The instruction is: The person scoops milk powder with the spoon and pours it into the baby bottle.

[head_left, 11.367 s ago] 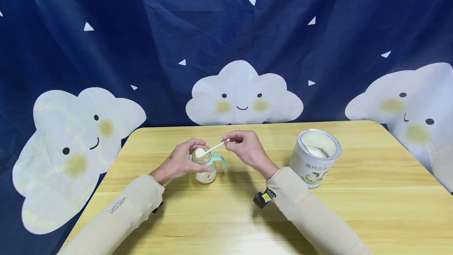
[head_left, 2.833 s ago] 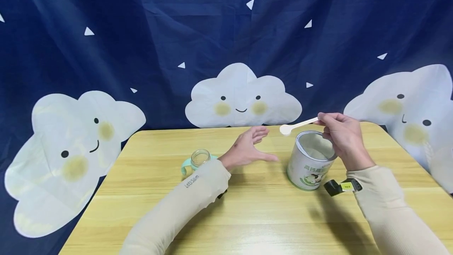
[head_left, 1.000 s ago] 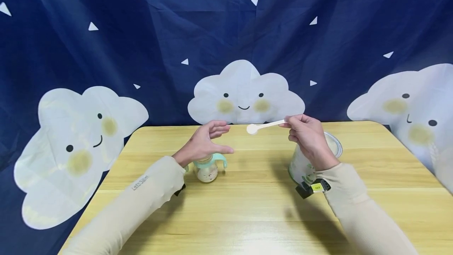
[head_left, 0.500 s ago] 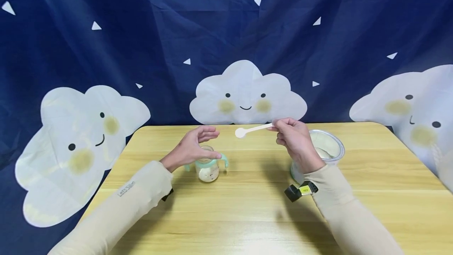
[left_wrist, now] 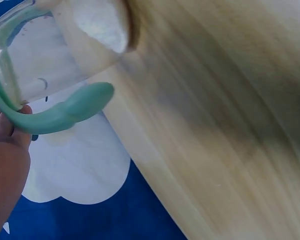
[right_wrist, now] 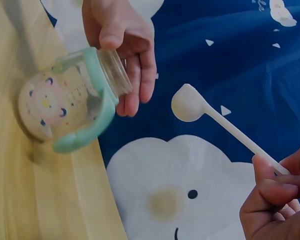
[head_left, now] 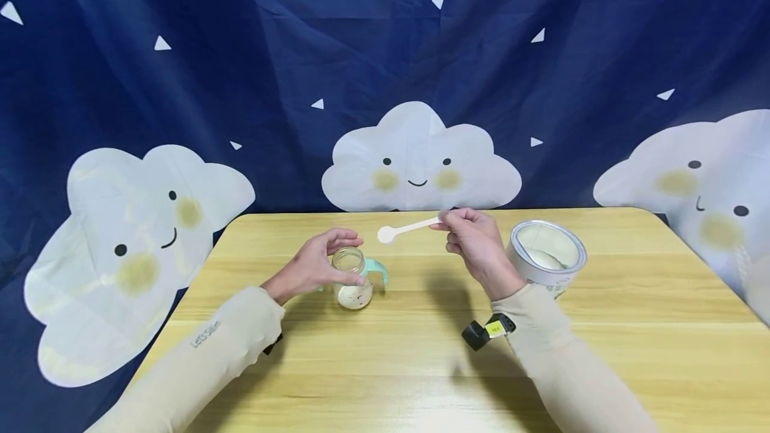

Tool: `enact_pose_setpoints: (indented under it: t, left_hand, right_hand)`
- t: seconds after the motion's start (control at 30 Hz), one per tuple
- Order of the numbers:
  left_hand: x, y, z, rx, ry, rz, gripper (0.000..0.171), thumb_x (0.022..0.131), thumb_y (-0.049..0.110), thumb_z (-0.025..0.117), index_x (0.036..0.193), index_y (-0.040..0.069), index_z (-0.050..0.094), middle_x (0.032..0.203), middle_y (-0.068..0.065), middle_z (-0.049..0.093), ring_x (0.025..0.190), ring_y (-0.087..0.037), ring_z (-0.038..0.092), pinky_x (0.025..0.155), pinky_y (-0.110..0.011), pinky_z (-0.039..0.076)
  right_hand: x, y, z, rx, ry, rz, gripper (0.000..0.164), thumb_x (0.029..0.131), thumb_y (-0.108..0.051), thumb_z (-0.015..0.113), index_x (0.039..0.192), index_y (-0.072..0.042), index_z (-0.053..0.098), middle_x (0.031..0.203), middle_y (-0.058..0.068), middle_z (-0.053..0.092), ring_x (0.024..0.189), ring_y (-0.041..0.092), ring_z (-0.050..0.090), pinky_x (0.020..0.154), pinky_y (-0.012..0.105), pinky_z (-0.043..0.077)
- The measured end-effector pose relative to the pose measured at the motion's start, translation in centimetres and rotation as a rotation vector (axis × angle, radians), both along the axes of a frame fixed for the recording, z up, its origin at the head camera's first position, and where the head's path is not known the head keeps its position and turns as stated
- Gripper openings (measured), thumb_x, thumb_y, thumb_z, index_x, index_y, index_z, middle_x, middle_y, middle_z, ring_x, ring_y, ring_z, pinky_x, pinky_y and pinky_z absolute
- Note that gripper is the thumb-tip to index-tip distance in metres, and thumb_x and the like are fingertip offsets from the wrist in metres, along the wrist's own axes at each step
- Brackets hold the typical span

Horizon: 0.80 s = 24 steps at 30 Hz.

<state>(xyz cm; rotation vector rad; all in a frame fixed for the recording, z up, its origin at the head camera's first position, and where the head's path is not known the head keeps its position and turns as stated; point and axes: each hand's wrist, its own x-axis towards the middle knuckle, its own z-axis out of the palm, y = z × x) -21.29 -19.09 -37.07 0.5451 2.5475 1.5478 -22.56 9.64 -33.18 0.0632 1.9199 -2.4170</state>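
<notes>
A clear baby bottle (head_left: 355, 295) with mint-green handles stands uncapped on the table, white powder at its bottom. My left hand (head_left: 313, 263) is around its neck, thumb in front and straight fingers behind; in the right wrist view the left hand (right_wrist: 122, 55) has its palm towards the neck, and whether it presses the glass I cannot tell. My right hand (head_left: 478, 246) pinches the handle end of a white measuring scoop (head_left: 386, 234). The scoop is level, its bowl full of white powder, a little to the right of the bottle's mouth and above it.
An open milk powder tin (head_left: 553, 279) stands behind my right wrist, with powder inside. The wooden table (head_left: 397, 366) ends at a dark blue curtain (head_left: 373, 32) printed with clouds.
The scoop was over the bottle, later above the tin, and my right hand has since carried it left with powder. My left hand has moved left and lowered around the bottle's neck.
</notes>
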Motion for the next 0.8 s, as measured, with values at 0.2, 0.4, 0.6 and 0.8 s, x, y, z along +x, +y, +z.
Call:
enact_pose_setpoints:
  t: [0.2, 0.4, 0.6, 0.8]
  left_hand:
    - [0.3, -0.3, -0.8, -0.020, 0.012, 0.026, 0.077, 0.067, 0.016, 0.095, 0.132, 0.001, 0.055, 0.131, -0.012, 0.064, 0.128, -0.031, 0.053, 0.110, -0.049, 0.039]
    - [0.4, -0.3, -1.4, -0.043, 0.029, 0.065, 0.076, 0.066, 0.016, 0.095, 0.130, 0.002, 0.057, 0.128, -0.012, 0.063, 0.126, -0.035, 0.053, 0.109, -0.052, 0.040]
    - [0.5, -0.4, -1.8, -0.056, 0.052, 0.074, 0.078, 0.066, 0.017, 0.095, 0.132, 0.001, 0.056, 0.126, -0.011, 0.063, 0.123, -0.034, 0.056, 0.106, -0.051, 0.043]
    - [0.4, -0.5, -1.9, -0.039, 0.053, 0.057, 0.076, 0.067, 0.015, 0.095, 0.131, 0.002, 0.057, 0.122, -0.009, 0.066, 0.122, -0.033, 0.058, 0.106, -0.052, 0.042]
  right_hand:
    - [0.0, -1.7, -0.4, -0.008, -0.007, 0.017, 0.018, 0.092, 0.000, 0.059, 0.076, -0.008, 0.061, 0.068, -0.002, 0.069, 0.048, 0.003, 0.034, 0.047, 0.015, 0.033]
    - [0.0, -2.9, -0.8, -0.010, 0.006, 0.033, 0.012, 0.092, -0.001, 0.061, 0.081, -0.005, 0.059, 0.067, -0.003, 0.069, 0.047, 0.003, 0.033, 0.047, 0.015, 0.034]
    - [0.0, -3.9, -1.1, -0.002, 0.000, 0.058, 0.007, 0.093, -0.001, 0.061, 0.086, -0.001, 0.060, 0.067, -0.002, 0.069, 0.047, 0.004, 0.030, 0.047, 0.016, 0.033]
    - [0.1, -4.7, -1.5, 0.049, -0.001, 0.083, 0.005, 0.093, -0.001, 0.061, 0.093, 0.004, 0.063, 0.073, 0.002, 0.071, 0.049, 0.005, 0.033, 0.048, 0.016, 0.033]
